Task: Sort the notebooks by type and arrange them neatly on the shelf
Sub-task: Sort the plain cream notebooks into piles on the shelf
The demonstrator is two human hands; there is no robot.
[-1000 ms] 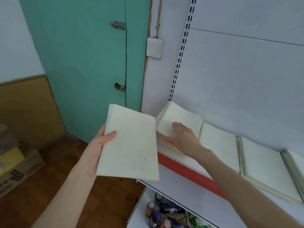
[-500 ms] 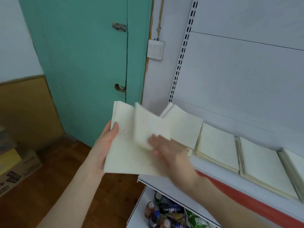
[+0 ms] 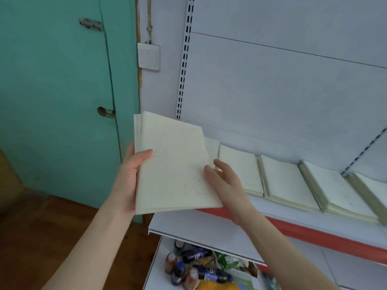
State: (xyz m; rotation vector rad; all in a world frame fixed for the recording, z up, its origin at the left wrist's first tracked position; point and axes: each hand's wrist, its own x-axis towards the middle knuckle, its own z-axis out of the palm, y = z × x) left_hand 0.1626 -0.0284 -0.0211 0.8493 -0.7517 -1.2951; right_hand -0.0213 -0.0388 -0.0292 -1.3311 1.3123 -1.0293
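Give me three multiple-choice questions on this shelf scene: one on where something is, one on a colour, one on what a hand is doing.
1. The bottles lie: A on the floor; B on the lower shelf; C in a basket.
2. The front strip of the upper shelf is: A blue; B yellow; C red.
3. The left hand: A grips a stack of notebooks; B hangs empty; C presses a wall switch.
Answers: 1 B, they sit below the upper shelf. 2 C, a red band runs along its edge. 3 A, its thumb lies across the top cover.
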